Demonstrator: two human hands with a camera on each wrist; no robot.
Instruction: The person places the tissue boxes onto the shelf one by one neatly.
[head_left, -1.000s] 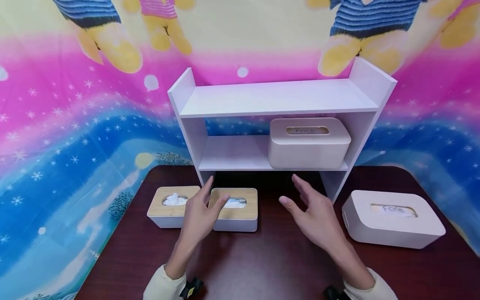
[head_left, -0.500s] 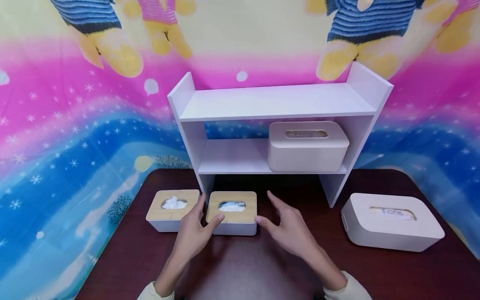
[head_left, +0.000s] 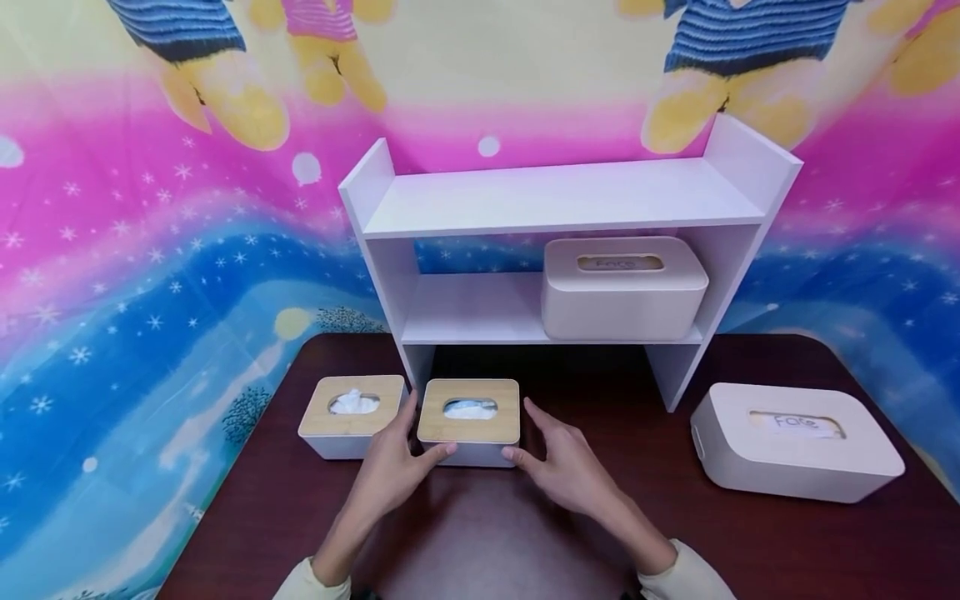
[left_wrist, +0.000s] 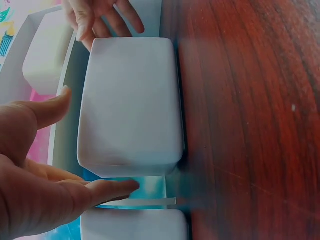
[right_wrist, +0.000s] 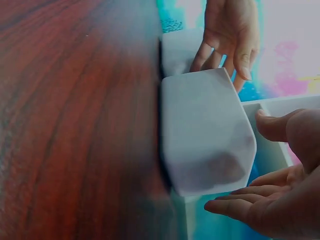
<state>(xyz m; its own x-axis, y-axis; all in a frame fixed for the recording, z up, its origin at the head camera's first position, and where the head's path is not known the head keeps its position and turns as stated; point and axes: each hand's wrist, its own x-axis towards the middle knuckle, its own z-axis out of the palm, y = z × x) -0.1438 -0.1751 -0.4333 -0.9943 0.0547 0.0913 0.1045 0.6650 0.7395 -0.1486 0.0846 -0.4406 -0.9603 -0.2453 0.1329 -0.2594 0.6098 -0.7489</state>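
A small white tissue box with a bamboo-look lid (head_left: 468,431) stands on the table between my two hands. My left hand (head_left: 392,465) is at its left side, its fingers in the gap beside a matching tissue box (head_left: 348,427). Across from it, my right hand (head_left: 564,468) flanks the right side. Both thumbs are near the front corners in the head view. The left wrist view shows the box's plain white front (left_wrist: 130,105) with the left fingers spread beside it. In the right wrist view the right fingers are outstretched along the box's end; contact is hard to tell.
A white two-tier shelf (head_left: 562,196) stands behind the boxes. Its middle level bears a long white tissue box (head_left: 622,308) marked "Face". A similar long box (head_left: 802,460) lies on the dark wooden table (head_left: 517,542) at the right. A printed cloth (head_left: 225,333) hangs behind.
Both hands have come down around the middle tissue box. The right hand moved left toward it, and the thumbs lowered to its front. The boxes appear to have stayed in place.
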